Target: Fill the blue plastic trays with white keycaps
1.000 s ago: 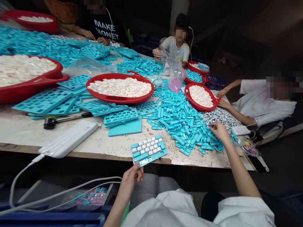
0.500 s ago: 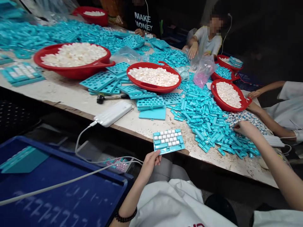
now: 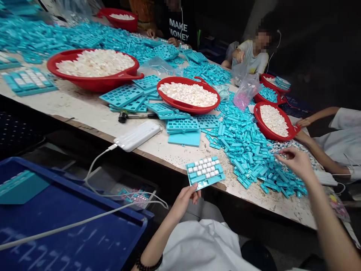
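Observation:
My left hand [image 3: 186, 198] grips the lower left edge of a turquoise toy keyboard [image 3: 205, 171], fingers closed on it. Rows of white keys fill its middle, with turquoise keys around them and a gap along the bottom row. Over the right side of the pile of turquoise key pieces [image 3: 248, 150], my right hand [image 3: 296, 162] is raised with thumb and forefinger pinched together. A tiny bluish bit seems to show at the fingertips, too small to name. Close by lies a scatter of small white, blue and dark bits [image 3: 311, 158].
Red baskets of white keys [image 3: 165, 94] stand across the table, beside stacked turquoise frames [image 3: 183, 124]. A hammer [image 3: 135, 116] and a white power bank [image 3: 138, 135] with a cable lie near the edge. A blue crate [image 3: 70, 226] is at lower left. Co-workers' arms [image 3: 318, 113] reach in.
My right hand has lifted slightly from the small bits and turned, its fingertips now pinched toward the keyboard. The keyboard in my left hand has shifted and tilted a little. The view has moved slightly.

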`<action>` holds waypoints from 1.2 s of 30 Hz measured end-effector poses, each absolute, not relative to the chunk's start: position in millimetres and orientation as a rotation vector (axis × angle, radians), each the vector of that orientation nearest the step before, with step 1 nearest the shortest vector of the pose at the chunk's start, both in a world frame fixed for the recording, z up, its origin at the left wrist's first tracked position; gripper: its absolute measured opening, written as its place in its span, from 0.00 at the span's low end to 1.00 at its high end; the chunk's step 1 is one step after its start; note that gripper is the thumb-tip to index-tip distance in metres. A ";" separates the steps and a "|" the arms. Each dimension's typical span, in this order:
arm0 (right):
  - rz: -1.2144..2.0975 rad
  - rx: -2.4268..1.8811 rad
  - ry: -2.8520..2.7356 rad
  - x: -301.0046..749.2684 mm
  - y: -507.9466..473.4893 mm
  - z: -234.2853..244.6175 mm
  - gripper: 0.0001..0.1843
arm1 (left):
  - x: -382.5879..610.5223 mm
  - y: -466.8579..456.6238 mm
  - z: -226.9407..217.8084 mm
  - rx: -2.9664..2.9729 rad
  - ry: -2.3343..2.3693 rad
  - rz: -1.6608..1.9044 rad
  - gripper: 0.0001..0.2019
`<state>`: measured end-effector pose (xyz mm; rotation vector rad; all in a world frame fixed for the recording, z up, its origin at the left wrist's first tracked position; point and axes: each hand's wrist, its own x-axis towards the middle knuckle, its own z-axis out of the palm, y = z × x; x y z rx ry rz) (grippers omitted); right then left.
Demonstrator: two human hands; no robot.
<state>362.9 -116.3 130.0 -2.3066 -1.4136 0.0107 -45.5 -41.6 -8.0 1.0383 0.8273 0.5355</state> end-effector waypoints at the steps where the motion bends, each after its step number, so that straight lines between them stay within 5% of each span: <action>1: -0.057 -2.134 -1.318 327.5 -121.9 120.9 0.14 | -40.8 -45.2 -9.3 1.044 0.811 0.515 0.29; 6: 0.098 -1.781 -1.200 150.5 -128.9 52.3 0.08 | -15.8 -66.7 -19.9 0.981 0.732 0.446 0.29; 11: 0.058 -1.825 -1.086 109.9 -129.6 17.3 0.07 | -8.0 -74.2 -22.0 0.945 0.773 0.467 0.30; 36: 0.151 -2.008 -1.106 103.1 -121.5 36.5 0.08 | -12.4 -72.9 -19.3 1.015 0.826 0.482 0.28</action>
